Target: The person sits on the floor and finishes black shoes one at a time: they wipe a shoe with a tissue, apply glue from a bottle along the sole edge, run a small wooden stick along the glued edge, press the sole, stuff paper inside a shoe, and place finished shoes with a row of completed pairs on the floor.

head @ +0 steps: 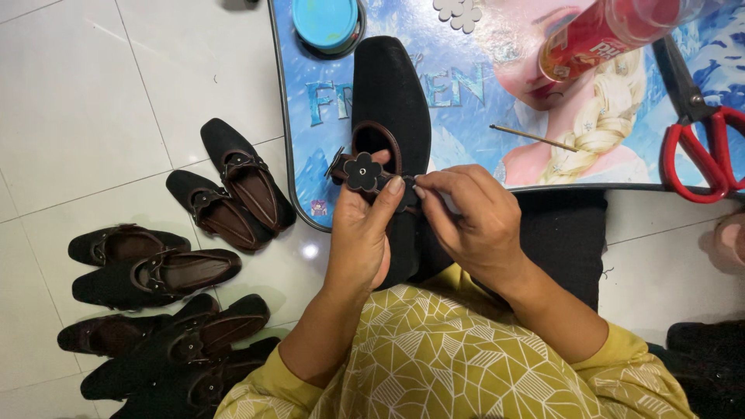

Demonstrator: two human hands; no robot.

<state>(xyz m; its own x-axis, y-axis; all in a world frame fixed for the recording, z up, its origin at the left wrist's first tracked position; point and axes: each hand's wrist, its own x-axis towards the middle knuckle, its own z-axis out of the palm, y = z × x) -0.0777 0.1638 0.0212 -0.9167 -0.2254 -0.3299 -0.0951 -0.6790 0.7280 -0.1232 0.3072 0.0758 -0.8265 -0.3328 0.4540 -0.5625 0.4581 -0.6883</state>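
A black flat shoe (390,93) lies with its square toe on the edge of a low table (310,155) and its heel toward the person's lap. Across its opening runs a dark brown strap (378,180) that carries a black flower-shaped ornament (363,171) with a small pale centre. The left hand (361,233) closes on the strap from below, its thumb pressed on the strap just right of the flower. The right hand (473,221) pinches the strap's other end between fingertips, touching the left thumb tip; what lies under those fingers is hidden.

The table has a picture-printed blue top. On it, beyond the shoe's toe, sits a round blue tin (326,23). A pale flower-shaped piece (459,12) lies near the far edge, a thin wooden stick (532,137) lies to the right of the shoe, and a red cylindrical container (613,31) lies tilted above it. Red-handled scissors (698,132) rest at the table's right end.

On the white tiled floor (77,101) to the left, several matching dark shoes (233,186) lie in loose pairs, some beside the table edge and more nearer the person's left elbow. The person wears a mustard-yellow patterned top (458,365).
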